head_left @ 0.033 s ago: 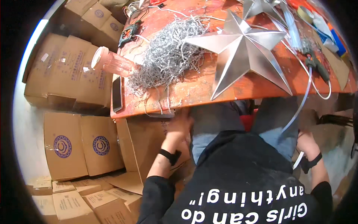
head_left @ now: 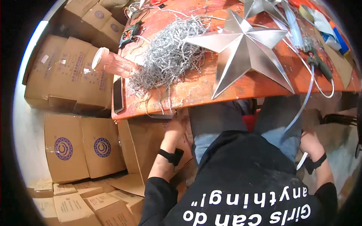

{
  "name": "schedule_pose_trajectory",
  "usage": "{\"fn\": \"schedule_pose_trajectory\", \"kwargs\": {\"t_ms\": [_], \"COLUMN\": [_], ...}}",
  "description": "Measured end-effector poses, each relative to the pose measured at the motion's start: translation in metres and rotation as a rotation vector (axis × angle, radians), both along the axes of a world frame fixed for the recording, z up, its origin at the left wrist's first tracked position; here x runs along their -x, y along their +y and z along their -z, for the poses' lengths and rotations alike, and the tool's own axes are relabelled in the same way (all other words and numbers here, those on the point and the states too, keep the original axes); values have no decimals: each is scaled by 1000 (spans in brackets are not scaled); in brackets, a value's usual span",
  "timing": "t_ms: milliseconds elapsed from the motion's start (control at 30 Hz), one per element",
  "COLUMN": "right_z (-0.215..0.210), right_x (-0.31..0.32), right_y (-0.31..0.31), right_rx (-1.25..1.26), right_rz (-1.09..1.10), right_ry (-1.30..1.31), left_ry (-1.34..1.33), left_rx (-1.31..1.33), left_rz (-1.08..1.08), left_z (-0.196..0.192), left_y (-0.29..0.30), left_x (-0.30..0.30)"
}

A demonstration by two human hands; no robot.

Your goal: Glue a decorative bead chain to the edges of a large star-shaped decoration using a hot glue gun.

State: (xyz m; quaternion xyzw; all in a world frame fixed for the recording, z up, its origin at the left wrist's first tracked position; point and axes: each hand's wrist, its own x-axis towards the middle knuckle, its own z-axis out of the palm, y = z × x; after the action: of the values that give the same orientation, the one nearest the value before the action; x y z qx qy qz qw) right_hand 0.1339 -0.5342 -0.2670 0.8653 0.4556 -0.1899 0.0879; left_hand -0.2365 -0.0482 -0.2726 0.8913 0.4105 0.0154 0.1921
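Observation:
My left hand (head_left: 176,127) is under the table's front edge, beside my left thigh and over an open cardboard box (head_left: 141,145). It is blurred, and the table edge hides part of it, so what its fingers hold does not show. Down beside my right thigh is my right hand (head_left: 310,142), its fingers turned away from view. A white cord or tube (head_left: 301,161) passes close by it. On the table above lie a large silver star (head_left: 247,49) and a heap of silver crinkled tinsel (head_left: 171,54), from which strands hang over the edge.
The red-orange table (head_left: 196,88) also bears a pink lidded cup (head_left: 117,64), a phone (head_left: 118,96), a glue gun (head_left: 316,62) with its cord, a second tool (head_left: 130,34) and another star (head_left: 264,8). Stacked cartons (head_left: 68,71) fill the left side, others (head_left: 71,207) the floor.
My left hand has shifted a little to the left, away from my thigh and further under the table edge. My right hand stays put.

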Motion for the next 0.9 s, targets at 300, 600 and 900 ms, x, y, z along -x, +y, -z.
{"fn": "schedule_pose_trajectory", "kwargs": {"t_ms": [300, 600, 900], "right_z": [-157, -131, -79], "right_x": [48, 88, 54], "right_y": [74, 120, 122], "right_rx": [47, -434, -379], "right_rz": [-445, -621, -407], "right_ry": [261, 1322, 336], "left_ry": [-93, 392, -193], "left_rx": [28, -339, 646], "left_rz": [1241, 298, 815], "left_z": [-75, -16, -121], "left_y": [-72, 80, -115], "left_x": [-79, -81, -124]}}
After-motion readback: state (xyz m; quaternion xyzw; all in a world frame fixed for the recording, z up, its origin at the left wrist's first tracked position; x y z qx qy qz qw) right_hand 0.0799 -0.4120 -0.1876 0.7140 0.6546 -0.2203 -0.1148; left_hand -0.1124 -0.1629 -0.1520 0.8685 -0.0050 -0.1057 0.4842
